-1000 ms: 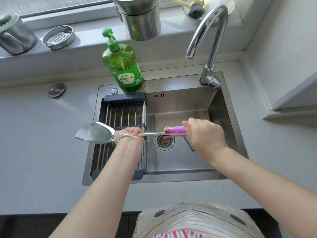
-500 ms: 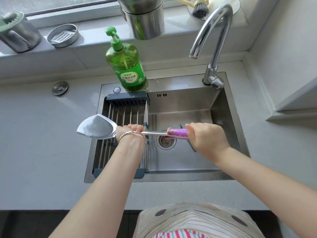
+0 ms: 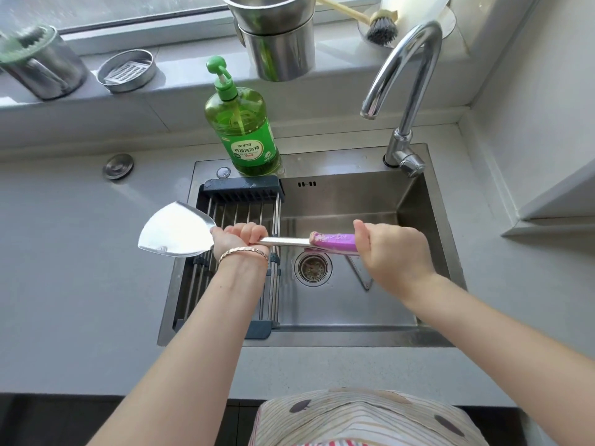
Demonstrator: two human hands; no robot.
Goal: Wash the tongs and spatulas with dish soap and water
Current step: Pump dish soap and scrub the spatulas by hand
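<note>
Spatula (image 3: 178, 231) held level across the sink (image 3: 354, 340), blade out past the left rim, over the counter (image 3: 80, 268). Left hand (image 3: 240, 241): fingers curled round the metal shaft just beside the blade, above the drying rack (image 3: 241, 196). Soap bottle (image 3: 244, 136) upright on the back rim. Purple handle crosses above the drain (image 3: 313, 268). Right hand (image 3: 391, 252): fist closed round the handle's end. Faucet (image 3: 407, 88) back right.

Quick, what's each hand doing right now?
The left hand grips the spatula by its shaft.
The right hand grips its purple handle.
</note>
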